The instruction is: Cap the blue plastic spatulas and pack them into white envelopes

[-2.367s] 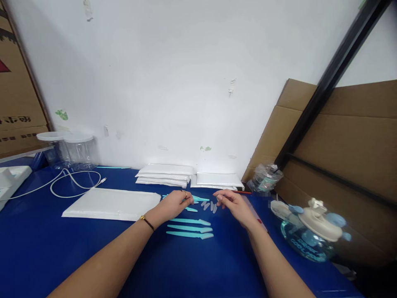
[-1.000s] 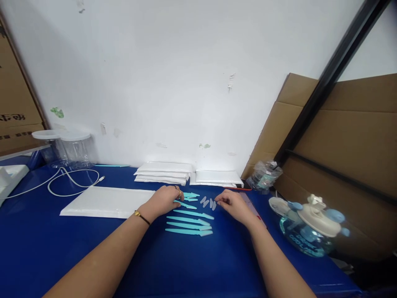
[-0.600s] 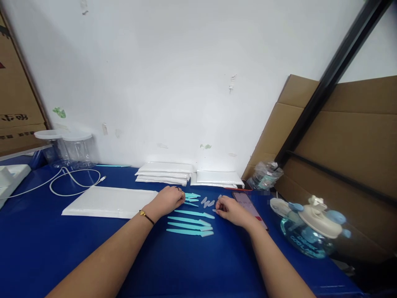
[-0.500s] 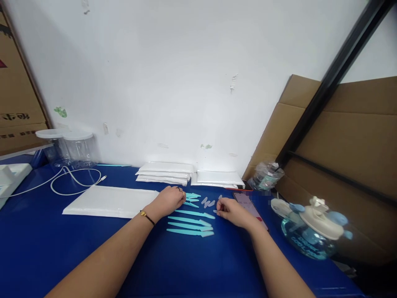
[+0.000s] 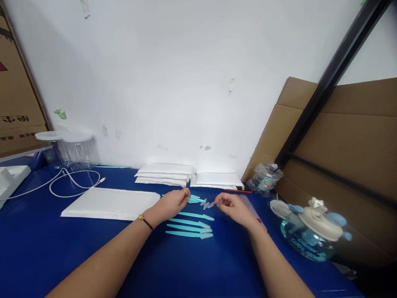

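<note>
My left hand [image 5: 173,203] is closed around a teal eyebrow razor [image 5: 197,200], whose head points right toward my other hand. Other teal razors lie partly hidden just behind these fingers. Closer to me, several eyebrow razors [image 5: 186,234] are laid out in a row, heads to the right. Between my hands is a small group of translucent blade caps [image 5: 207,205]. Fingertips pinched, my right hand [image 5: 233,207] hovers at the right side of the caps; whatever is in the pinch is too small to make out.
White padded mailers [image 5: 164,169] are stacked against the wall, with another mailer [image 5: 108,203] flat at left. A phone [image 5: 252,211] lies beside my right wrist. A water bottle [image 5: 313,231] stands farther right. Clear jars [image 5: 80,151] and a white cable [image 5: 74,178] are back left.
My left hand has shifted slightly right, and a razor now sticks out from its fingers. My right hand has lifted a little from the table, and the cap at its fingertips no longer shows.
</note>
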Demonstrator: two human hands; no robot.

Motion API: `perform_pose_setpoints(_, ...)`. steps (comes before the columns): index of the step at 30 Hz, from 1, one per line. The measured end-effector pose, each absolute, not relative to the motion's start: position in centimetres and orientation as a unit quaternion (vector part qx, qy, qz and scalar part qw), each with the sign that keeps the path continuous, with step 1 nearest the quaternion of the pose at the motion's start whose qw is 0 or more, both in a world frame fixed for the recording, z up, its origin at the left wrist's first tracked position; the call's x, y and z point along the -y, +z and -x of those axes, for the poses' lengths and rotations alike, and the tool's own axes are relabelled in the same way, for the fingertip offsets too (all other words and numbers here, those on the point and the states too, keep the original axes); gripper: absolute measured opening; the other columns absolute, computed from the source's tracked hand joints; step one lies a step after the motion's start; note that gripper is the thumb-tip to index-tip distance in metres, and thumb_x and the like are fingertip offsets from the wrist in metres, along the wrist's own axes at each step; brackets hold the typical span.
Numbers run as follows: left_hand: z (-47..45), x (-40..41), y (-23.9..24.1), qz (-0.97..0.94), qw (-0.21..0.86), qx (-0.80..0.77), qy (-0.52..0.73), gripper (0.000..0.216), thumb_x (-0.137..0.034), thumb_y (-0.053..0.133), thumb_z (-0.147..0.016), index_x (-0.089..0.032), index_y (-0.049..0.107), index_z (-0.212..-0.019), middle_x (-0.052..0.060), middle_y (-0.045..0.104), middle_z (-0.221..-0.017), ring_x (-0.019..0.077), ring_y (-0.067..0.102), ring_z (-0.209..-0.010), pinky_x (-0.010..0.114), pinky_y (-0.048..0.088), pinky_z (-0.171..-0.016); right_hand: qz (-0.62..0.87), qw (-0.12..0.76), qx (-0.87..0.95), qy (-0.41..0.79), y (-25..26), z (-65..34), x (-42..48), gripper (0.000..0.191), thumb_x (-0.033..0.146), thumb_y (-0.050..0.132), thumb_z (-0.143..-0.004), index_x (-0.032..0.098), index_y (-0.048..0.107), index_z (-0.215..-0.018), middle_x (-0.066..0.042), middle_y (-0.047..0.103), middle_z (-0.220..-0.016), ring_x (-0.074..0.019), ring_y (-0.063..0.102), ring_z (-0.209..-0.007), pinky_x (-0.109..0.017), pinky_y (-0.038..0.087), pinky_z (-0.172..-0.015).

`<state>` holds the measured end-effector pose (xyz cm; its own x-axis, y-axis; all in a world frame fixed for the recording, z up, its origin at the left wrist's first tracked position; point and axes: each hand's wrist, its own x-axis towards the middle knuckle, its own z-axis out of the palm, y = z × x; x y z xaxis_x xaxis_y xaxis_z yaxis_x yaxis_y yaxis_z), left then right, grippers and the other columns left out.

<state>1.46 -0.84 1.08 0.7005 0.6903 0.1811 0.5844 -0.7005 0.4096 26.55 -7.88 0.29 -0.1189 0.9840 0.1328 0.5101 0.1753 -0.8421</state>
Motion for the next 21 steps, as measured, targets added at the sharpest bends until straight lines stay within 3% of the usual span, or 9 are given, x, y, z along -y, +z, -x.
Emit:
perform_pose_setpoints(6, -1.4, 0.8, 1.1, -0.908, 0.165, -0.347, 0.166, 0.029, -0.036, 0.023, -0.092, -0.019, 0.047, -0.088, 0.003, 0.057, -0.074, 0.0147, 0.051, -0.062, 0.024, 0.036, -0.055, 0.545, 0.406, 0.611, 0.407, 0.0, -26.5, 7.6, 0.034, 0.041, 0.065, -0.071, 0.014, 0.062, -0.092, 0.000, 0.059, -0.063, -0.0115, 0.054, -0.052, -0.024, 0.043, -0.052)
perform_pose_setpoints(10, -1.5, 0.9, 1.1, -0.910, 0.160, -0.345, 0.162, 0.027, -0.034, 0.026, -0.091, -0.019, 0.048, -0.089, 0.003, 0.057, -0.075, 0.0149, 0.052, -0.064, 0.024, 0.037, -0.056, 0.552, 0.417, 0.629, 0.355, -0.1, -26.3, 7.5, 0.029, 0.042, 0.067, -0.070, 0.016, 0.065, -0.082, 0.000, 0.060, -0.065, -0.0092, 0.050, -0.048, -0.021, 0.039, -0.046)
perform_pose_setpoints(14, -1.5, 1.0, 1.3, -0.911, 0.159, -0.343, 0.166, 0.026, -0.033, 0.026, -0.091, -0.019, 0.048, -0.088, 0.003, 0.058, -0.075, 0.0156, 0.052, -0.065, 0.024, 0.036, -0.057, 0.551, 0.397, 0.630, 0.376, 0.1, -25.9, 7.7, 0.031, 0.043, 0.063, -0.074, 0.016, 0.068, -0.087, -0.001, 0.060, -0.060, -0.0125, 0.054, -0.054, -0.023, 0.041, -0.050)
perform_pose_setpoints(21, -1.6, 1.0, 1.2, -0.912, 0.168, -0.339, 0.161, 0.025, -0.033, 0.028, -0.090, -0.019, 0.048, -0.087, 0.002, 0.057, -0.072, 0.0148, 0.051, -0.062, 0.024, 0.035, -0.056, 0.530, 0.382, 0.679, 0.336, -0.1, -25.4, 7.6, 0.031, 0.043, 0.058, -0.078, 0.017, 0.070, -0.091, -0.003, 0.063, -0.078, -0.0103, 0.053, -0.057, -0.023, 0.044, -0.056)
